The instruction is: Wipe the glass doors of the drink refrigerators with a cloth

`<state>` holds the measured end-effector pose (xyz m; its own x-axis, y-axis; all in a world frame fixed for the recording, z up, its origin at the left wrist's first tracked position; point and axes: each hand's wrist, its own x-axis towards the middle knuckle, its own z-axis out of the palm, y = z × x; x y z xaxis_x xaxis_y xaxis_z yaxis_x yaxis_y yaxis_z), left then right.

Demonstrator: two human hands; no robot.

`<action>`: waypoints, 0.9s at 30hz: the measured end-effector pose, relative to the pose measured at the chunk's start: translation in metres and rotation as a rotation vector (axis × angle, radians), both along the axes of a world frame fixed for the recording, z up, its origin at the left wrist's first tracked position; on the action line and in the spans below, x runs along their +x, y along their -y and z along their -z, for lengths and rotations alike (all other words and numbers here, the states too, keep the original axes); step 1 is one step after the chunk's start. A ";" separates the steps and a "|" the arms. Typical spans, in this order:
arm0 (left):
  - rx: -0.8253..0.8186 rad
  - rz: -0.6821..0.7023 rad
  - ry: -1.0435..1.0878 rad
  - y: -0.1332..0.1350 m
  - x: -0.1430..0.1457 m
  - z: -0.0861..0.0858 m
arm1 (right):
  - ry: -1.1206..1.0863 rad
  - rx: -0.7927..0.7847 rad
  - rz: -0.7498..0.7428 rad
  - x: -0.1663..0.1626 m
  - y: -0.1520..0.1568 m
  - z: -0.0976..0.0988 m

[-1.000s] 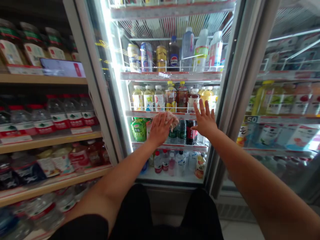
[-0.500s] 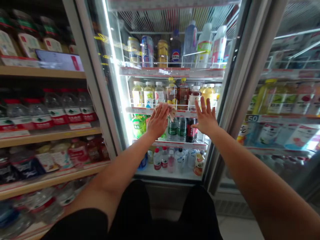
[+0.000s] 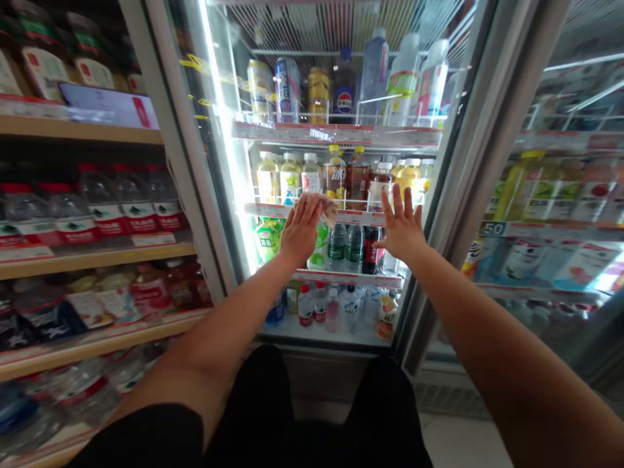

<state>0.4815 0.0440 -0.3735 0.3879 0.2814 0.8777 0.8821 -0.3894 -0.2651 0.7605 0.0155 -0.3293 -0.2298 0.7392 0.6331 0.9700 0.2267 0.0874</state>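
My left hand (image 3: 301, 229) presses a crumpled pinkish cloth (image 3: 328, 209) flat against the glass door (image 3: 336, 175) of a lit drinks fridge, level with the edge of the middle shelf. Its fingers lie stretched over the cloth. My right hand (image 3: 402, 224) rests flat on the same glass a little to the right, fingers spread, holding nothing. Behind the glass stand rows of bottles and cans (image 3: 341, 88) on several shelves.
Wooden shelves (image 3: 88, 257) at the left carry water bottles and packaged drinks. A second fridge door (image 3: 550, 195) stands at the right, past a grey metal frame (image 3: 487, 149). My dark-clothed legs show at the bottom.
My left hand has slid the cloth upward and slightly left on the glass. My right hand has crept up a little with it.
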 end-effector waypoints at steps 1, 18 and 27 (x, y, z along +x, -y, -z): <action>-0.013 0.008 -0.021 0.002 0.000 0.005 | -0.001 -0.006 0.010 -0.001 0.001 0.000; -0.026 0.078 -0.456 0.005 -0.010 0.033 | -0.005 0.015 -0.008 0.000 -0.003 0.003; 0.071 0.036 -0.253 0.002 -0.007 0.015 | -0.010 0.033 -0.014 0.002 -0.007 0.005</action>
<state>0.4747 0.0415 -0.3881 0.6061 0.2051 0.7685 0.7704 -0.3917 -0.5030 0.7624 0.0226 -0.3342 -0.2336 0.7148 0.6591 0.9677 0.2372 0.0857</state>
